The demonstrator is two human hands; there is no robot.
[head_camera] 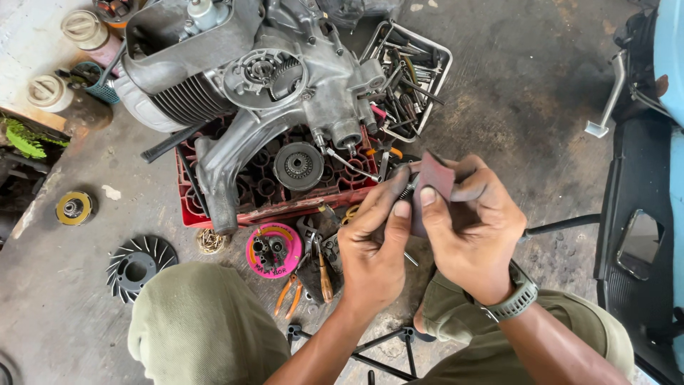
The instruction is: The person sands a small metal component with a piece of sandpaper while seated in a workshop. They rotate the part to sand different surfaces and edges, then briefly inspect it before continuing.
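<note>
While the left hand (372,246) pinches a small metal part (407,189), the right hand (472,232) grips reddish sandpaper (436,177) against it. Both hover beside the engine (235,93) on its red crate (285,207).

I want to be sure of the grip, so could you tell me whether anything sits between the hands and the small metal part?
Only the reddish abrasive sheet: the right hand wraps it around the small metal part, which the left hand pinches directly.

The engine casing (285,93) is showing dull, cast grey metal, sitting on a scuffed red plastic crate (214,210). The reddish abrasive sheet (436,178) is looking matt and rough; the concrete floor (527,85) is looking grimy.
</note>
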